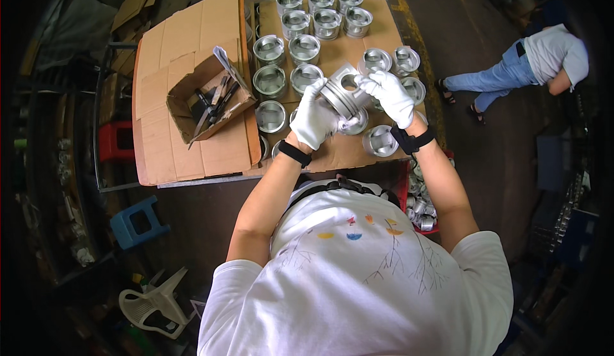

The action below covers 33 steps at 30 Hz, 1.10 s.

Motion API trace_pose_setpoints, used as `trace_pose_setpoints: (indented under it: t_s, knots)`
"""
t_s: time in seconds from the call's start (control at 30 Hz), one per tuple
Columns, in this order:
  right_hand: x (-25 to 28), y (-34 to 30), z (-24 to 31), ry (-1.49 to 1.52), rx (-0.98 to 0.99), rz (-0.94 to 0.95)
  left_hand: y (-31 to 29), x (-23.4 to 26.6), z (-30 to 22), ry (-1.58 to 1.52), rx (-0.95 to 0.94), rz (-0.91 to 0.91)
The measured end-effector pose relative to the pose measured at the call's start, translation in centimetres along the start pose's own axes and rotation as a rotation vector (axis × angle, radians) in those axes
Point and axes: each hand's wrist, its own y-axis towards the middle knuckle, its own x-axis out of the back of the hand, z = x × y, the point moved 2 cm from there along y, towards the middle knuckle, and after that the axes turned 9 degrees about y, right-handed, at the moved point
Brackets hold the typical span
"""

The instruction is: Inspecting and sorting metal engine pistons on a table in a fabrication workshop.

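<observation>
A silvery metal piston [342, 103], tilted, is held above the table between my two white-gloved hands. My left hand [312, 120] is wrapped round its grooved ring end from the left and below. At its skirt, beside the round pin hole, the fingers of my right hand [391, 97] are closed together on the edge. Whether those fingertips also hold something small is hidden. Below and around my hands stand more pistons, among them one [380, 141] near the right front and one [271, 117] to the left.
Cardboard [332, 156] covers the table, with rows of pistons [326, 24] at the back. On a raised cardboard sheet [211, 161] at left sits an open box [185, 110] of dark tools. A red crate [404, 183] of metal parts, a blue stool [139, 223] and another person [521, 65] surround the table.
</observation>
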Motion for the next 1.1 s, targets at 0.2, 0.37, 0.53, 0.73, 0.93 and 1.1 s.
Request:
trace_pose_setpoints:
  t_s: [0.2, 0.37, 0.53, 0.73, 0.93, 1.1]
  knots:
    - [-0.4, 1.0, -1.7, 0.056, -0.264, -0.020, 1.0, 3.0, 0.3, 0.311, -0.070, -0.179]
    - [-1.5, 1.1, -2.3, 0.361, -0.184, -0.154, 0.2, 2.4, 0.4, 0.429, -0.030, -0.200]
    - [2.3, 1.6, -2.9, -0.212, 0.145, 0.032, -0.8, 1.4, -0.2, 0.170, 0.060, -0.109]
    - [1.8, -0.2, -4.2, 0.250, -0.603, 0.095, -0.6, 2.0, -0.1, 0.118, 0.107, -0.007]
    - [0.9, 0.3, -4.3, 0.436, -0.677, 0.034, -0.9, 1.4, 0.0, 0.079, 0.091, -0.013]
    - [2.7, 5.0, -6.4, 0.312, -0.520, -0.108, -1.9, 4.1, -1.1, 0.116, 0.070, -0.103]
